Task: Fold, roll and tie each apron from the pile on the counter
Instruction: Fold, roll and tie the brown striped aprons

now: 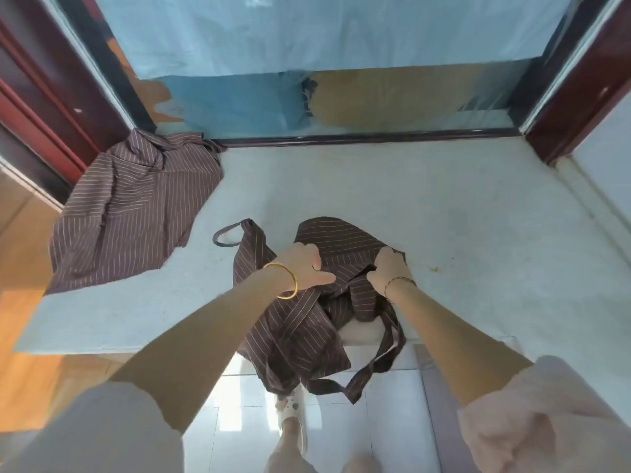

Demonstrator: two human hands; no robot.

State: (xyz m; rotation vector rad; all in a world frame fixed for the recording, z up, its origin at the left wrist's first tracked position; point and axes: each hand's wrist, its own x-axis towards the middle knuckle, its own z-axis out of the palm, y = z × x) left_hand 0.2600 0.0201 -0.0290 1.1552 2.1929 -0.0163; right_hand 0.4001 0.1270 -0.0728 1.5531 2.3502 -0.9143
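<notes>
**Brown stripes bunched at the counter's lip**

Pale pink sleeves (pixel 546 414) framed the bottom of the view, and between them a white shoe (pixel 293 409) stood on glossy white floor tiles (pixel 341 438). Just above it, the lower part of a brown pinstriped cloth apron (pixel 297 332) hung over the near edge of the pale speckled stone counter (pixel 444 233). Its long brown tie straps (pixel 382 361) dangled in a loop toward the floor. That overhang looked like slack not yet drawn up, since folding needs the cloth flat.

On the counter, the left hand (pixel 304 266), wearing a gold bangle (pixel 285 279), had its fingers curled down into the bunched fabric, thumb stretched toward the other hand. Just beside it, the right hand (pixel 387 271) was closed like a fist round a gather of the same cloth. Both held the apron's middle, probably to lift or spread it for a first fold. No fold, roll or knot showed.

Beyond the left hand, the apron's dark neck loop (pixel 228 235) lay flat on the counter. At the far left corner the pile of matching striped cloth (pixel 136 206) sat crumpled, partly draped over the counter's edge, well apart from the work. Behind everything, a light blue sheet (pixel 307 32) covered the window.
</notes>
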